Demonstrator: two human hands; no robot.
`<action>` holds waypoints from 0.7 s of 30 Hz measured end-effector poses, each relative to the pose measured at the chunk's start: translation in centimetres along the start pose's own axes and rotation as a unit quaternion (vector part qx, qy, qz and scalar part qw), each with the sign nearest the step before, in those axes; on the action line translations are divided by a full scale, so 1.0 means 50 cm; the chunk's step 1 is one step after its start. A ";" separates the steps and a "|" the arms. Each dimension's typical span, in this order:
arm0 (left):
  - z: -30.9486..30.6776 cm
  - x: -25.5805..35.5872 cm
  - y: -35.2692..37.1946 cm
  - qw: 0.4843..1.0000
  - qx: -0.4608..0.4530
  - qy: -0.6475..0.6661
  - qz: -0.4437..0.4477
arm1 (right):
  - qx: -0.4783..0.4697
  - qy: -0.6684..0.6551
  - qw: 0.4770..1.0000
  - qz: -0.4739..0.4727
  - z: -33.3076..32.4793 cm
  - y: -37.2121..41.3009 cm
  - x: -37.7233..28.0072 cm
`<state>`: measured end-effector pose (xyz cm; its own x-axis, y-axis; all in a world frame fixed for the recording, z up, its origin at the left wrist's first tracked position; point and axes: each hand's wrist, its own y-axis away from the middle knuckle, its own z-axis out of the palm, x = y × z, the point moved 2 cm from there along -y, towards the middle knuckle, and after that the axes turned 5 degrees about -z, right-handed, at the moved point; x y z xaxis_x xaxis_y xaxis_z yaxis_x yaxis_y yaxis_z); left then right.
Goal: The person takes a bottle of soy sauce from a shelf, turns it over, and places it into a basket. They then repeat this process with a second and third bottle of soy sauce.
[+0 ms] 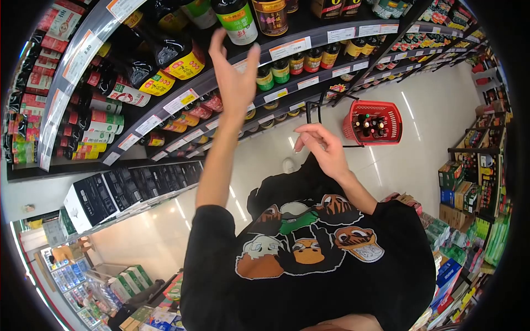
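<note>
My left hand (234, 80) reaches up to the shelf, its thumb and fingers spread apart. The fingertips are right at the lower part of a dark bottle with a green and white label (238, 26). A jar with a brown and gold label (270, 17) stands just right of that bottle. In front of my chest hovers my right hand (324, 151), fingers loosely bent and apart, with nothing in it. Close beyond it, a red shopping basket (348, 122) holds several dark bottles (371, 126).
Curved shelf edges with price tags (290, 48) run across the top. Lower shelves carry small jars (313, 62), and large yellow-labelled bottles (185, 63) stand at left. Stacked black boxes (141, 187) line the lower left. A black metal frame (313, 113) stands beside the basket.
</note>
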<state>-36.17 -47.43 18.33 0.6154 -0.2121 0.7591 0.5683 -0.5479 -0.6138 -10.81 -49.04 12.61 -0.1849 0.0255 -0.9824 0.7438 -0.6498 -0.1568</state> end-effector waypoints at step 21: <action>-0.098 0.099 0.451 0.911 -0.039 0.199 -0.358 | -0.060 0.074 0.974 -0.203 0.124 -0.231 -0.070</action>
<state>-22.99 -64.82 9.32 -0.1540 -0.0457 0.9870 0.6967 -0.7134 0.0756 -22.74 -46.31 18.49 -0.3916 0.3782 -0.8389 0.6996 -0.4698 -0.5384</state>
